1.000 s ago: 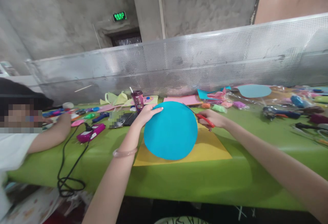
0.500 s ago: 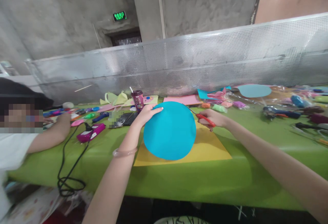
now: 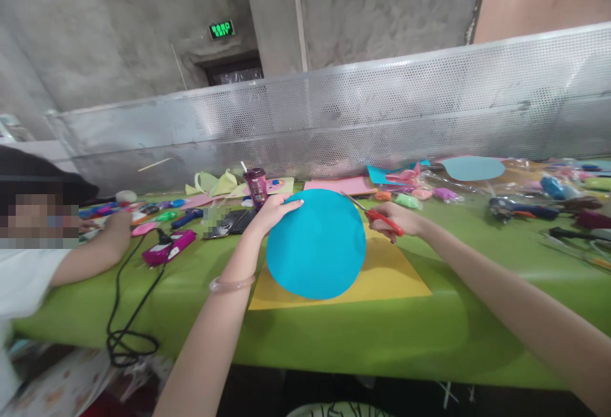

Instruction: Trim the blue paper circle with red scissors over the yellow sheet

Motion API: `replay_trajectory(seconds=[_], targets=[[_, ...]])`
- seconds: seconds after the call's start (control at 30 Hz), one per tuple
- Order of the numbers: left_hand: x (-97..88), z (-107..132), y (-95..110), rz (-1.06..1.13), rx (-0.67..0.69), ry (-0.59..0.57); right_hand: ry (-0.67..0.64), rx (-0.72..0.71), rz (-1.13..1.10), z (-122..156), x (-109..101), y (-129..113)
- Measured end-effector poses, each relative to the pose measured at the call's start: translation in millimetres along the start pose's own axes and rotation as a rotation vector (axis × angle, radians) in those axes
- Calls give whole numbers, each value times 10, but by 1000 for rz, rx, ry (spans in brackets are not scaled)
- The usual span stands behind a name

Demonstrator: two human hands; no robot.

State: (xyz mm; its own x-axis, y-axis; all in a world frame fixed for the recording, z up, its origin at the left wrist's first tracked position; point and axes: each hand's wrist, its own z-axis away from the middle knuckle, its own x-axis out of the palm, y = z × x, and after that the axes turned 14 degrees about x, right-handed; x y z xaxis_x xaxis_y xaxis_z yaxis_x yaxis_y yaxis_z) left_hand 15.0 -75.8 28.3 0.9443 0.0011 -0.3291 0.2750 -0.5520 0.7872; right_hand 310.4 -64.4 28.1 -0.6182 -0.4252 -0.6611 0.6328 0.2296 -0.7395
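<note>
My left hand [image 3: 273, 211] grips the upper left edge of a blue paper circle [image 3: 316, 243] and holds it tilted up above a yellow sheet [image 3: 391, 274] on the green table [image 3: 334, 334]. My right hand [image 3: 398, 218] is closed on red-handled scissors [image 3: 377, 215], whose blades point at the circle's upper right edge. A pale bangle sits on my left wrist.
A person in a white top sits at the left, an arm [image 3: 90, 254] resting on the table among markers. A purple glue gun [image 3: 168, 246] with a black cable, a purple cup [image 3: 256, 187], phones, pink paper [image 3: 340, 185] and clay pieces line the back. A perforated metal screen [image 3: 382, 111] stands behind.
The scissors' blades have come up a little and now show above the circle's edge. The circle has shifted slightly left. Both hands have hardly moved.
</note>
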Motion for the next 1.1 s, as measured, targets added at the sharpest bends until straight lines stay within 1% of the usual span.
replay_trajectory(seconds=[0.1,0.5,0.7,0.93,1.1], targets=[[-2,-2,-10,18,-5,-32,9,12,3,9,8,-14],[-8,8,-7,10,-7,-37,17,54,45,0,18,-10],[-2,10,-3,15,-12,-38,13,47,42,-8,18,3],[-13,-3,-27,17,18,-34,14,30,58,15,15,-20],[-10,4,-11,21,-2,-34,17,24,90,34,16,-45]])
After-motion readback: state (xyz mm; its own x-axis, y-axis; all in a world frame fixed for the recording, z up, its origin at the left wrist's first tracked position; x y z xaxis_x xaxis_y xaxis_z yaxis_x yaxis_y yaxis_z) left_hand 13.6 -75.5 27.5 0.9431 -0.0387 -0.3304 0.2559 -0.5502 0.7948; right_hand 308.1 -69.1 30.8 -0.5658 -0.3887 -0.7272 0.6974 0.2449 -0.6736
